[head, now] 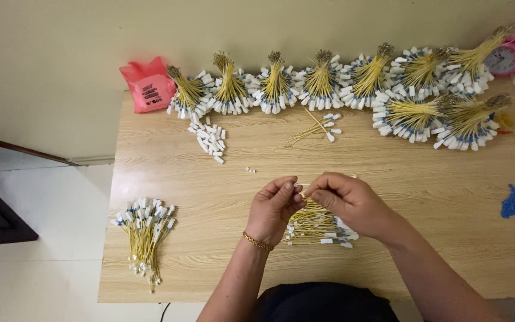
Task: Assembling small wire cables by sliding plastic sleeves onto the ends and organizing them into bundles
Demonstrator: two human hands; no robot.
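Here, seen from the head camera, a person's left hand [276,206] and right hand [346,200] meet over a wooden surface [418,191], fingertips pinched together on a small white piece [298,188] held between them. Just beneath the hands lies a loose bunch of yellow wires [320,225] with white tags. A second bunch [145,229] rests near the surface's left edge, well apart. Tied bundles [341,80] line the far edge by the wall, beside a pink bag [148,86] and a pink clock [508,56]. Loose white caps [211,138] and blue bits [512,203] lie scattered.
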